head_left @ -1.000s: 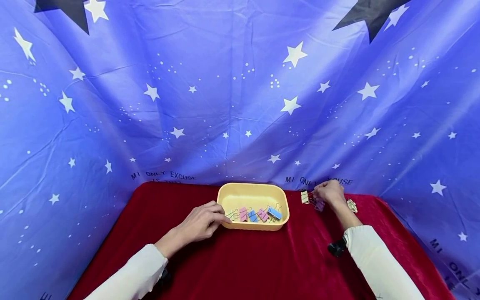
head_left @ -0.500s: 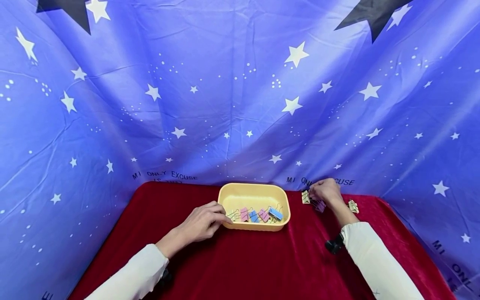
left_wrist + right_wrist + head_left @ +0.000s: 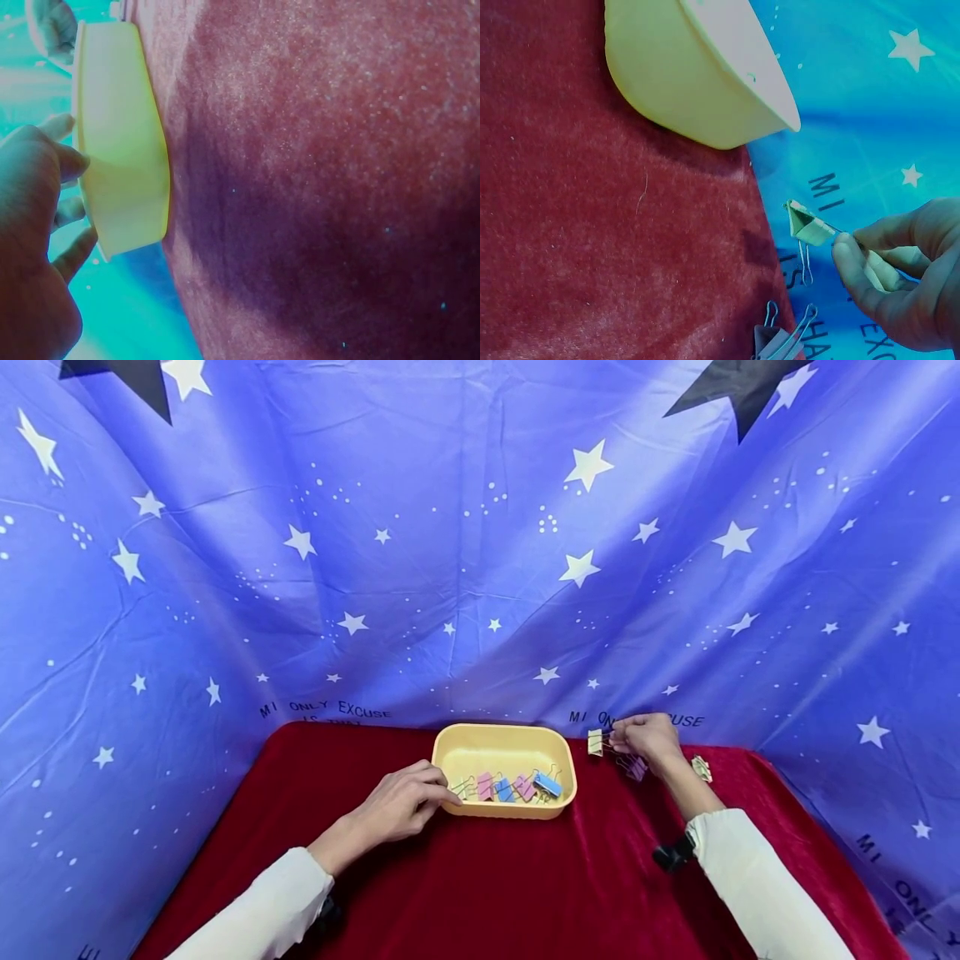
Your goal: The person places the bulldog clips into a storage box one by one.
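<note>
While left hand (image 3: 401, 802) grips tray (image 3: 502, 811) at eight o'clock, steadying it I'd guess, right hand (image 3: 651, 739) pinches cream clip (image 3: 595, 742).

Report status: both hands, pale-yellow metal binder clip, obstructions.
Left hand on rim of yellow rounded-rectangular box. Right hand pinches pale-yellow metal binder clip. Purple metal binder clip near right hand; nothing visible between pinched clip and box.

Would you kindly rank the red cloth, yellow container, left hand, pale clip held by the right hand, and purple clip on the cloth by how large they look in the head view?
1. Red cloth
2. Yellow container
3. Left hand
4. Pale clip and purple clip: about alike, so left unranked.
</note>
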Action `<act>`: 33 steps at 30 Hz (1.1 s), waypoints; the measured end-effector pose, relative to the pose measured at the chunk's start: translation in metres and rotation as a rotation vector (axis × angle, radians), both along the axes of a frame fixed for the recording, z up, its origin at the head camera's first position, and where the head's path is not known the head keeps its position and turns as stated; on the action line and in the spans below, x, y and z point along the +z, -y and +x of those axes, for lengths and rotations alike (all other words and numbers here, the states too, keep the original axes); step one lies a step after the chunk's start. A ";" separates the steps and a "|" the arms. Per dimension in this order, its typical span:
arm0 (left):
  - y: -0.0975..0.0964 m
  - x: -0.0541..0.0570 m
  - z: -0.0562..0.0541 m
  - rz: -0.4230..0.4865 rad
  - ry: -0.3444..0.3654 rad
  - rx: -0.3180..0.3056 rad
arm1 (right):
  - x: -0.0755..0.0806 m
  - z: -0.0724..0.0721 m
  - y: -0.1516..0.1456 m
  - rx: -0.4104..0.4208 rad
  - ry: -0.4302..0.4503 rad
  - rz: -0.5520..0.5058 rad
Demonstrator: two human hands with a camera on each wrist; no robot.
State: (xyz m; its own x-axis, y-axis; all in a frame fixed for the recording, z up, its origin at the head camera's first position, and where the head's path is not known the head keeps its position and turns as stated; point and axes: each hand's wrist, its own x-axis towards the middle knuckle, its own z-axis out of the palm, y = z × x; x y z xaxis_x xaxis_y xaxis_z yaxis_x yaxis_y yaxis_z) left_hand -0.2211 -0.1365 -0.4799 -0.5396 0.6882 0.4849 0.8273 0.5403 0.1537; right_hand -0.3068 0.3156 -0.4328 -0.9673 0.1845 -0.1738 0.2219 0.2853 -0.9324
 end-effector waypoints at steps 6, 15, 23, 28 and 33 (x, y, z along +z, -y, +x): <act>0.000 0.002 0.000 -0.002 0.006 0.006 | 0.010 0.009 0.008 0.036 -0.013 -0.025; 0.001 0.001 -0.001 0.008 -0.005 0.000 | 0.029 0.017 0.030 0.083 -0.066 -0.041; 0.001 0.000 -0.002 0.001 -0.023 0.006 | 0.039 0.022 0.057 0.141 -0.095 -0.008; 0.000 0.000 -0.001 0.002 -0.016 0.001 | 0.037 0.023 0.072 0.161 -0.090 0.004; -0.001 -0.001 -0.001 0.011 -0.012 -0.002 | 0.031 0.023 0.086 0.188 -0.092 0.016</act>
